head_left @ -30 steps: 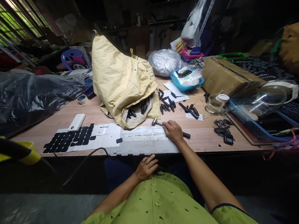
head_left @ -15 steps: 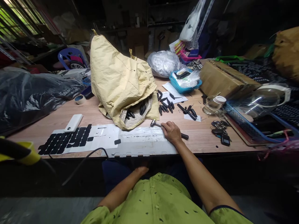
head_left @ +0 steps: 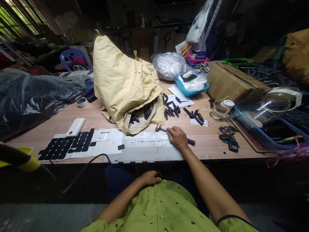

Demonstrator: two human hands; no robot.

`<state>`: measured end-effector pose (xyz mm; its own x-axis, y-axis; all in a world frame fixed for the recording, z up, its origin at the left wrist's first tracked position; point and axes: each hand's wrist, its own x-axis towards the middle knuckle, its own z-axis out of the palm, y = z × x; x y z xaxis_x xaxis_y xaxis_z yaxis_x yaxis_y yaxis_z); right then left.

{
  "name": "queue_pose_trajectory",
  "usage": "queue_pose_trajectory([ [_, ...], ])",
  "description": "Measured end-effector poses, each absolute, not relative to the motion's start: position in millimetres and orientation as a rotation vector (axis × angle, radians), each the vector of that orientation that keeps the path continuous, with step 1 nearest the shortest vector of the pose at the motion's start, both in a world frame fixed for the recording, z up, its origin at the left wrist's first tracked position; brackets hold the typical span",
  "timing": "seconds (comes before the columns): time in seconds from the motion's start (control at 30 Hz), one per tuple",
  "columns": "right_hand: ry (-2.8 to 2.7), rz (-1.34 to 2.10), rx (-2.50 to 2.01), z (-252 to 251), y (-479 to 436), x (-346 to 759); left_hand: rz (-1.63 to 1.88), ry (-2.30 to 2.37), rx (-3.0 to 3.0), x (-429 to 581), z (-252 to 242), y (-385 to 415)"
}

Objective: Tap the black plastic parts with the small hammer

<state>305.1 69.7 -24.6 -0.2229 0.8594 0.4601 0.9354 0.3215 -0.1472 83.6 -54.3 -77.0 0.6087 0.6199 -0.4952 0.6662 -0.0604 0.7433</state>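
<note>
My right hand [head_left: 178, 137] is closed round a hammer [head_left: 163, 129] lying low over the table's front part. The metal head sticks out to the left of my fingers, and the black grip end shows on the right. My left hand [head_left: 150, 178] is below the table edge, against the front of the green shirt, with its fingers curled; what is in them, if anything, I cannot make out. Beyond the hammer, several black tapered pieces [head_left: 171, 109] lie loose. More of them show in the mouth of a large cream sack [head_left: 123, 77].
White sheets with black stickers [head_left: 82, 141] and a white power bank [head_left: 75, 127] lie at left. At right are keys [head_left: 228, 138], a glass jar [head_left: 220, 109], a blue basket [head_left: 263, 135] and a cardboard box [head_left: 234, 82]. A teal basket [head_left: 190, 91] stands behind.
My left hand has come up from under the table edge and now shows at the shirt front. My right hand and the hammer have stayed in place.
</note>
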Motion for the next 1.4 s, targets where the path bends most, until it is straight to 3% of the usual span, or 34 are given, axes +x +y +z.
queue_pose_trajectory([
  [0.1,-2.129,-0.231,-1.586,-25,69,305,-0.109,0.758,1.517,82,-34,-44],
  [0.23,-2.131,-0.236,-1.578,-25,69,306,0.117,0.610,1.292,73,31,1],
  [0.43,-2.138,-0.220,-1.579,-25,70,306,0.985,1.683,1.357,59,53,110],
  [0.57,-2.147,-0.213,-1.583,-24,70,305,0.944,2.227,1.359,57,43,150],
  [0.7,-2.153,-0.204,-1.590,-23,69,305,0.731,2.359,1.391,61,39,160],
  [0.93,-2.151,-0.207,-1.579,-22,69,305,0.719,2.287,1.558,59,52,143],
  [1.03,-2.142,-0.218,-1.568,-22,69,305,0.792,1.978,1.911,56,49,116],
  [1.17,-2.130,-0.220,-1.579,-22,69,305,0.631,1.489,2.148,55,35,84],
  [1.4,-2.121,-0.224,-1.569,-24,70,306,0.618,1.328,2.133,49,6,79],
])
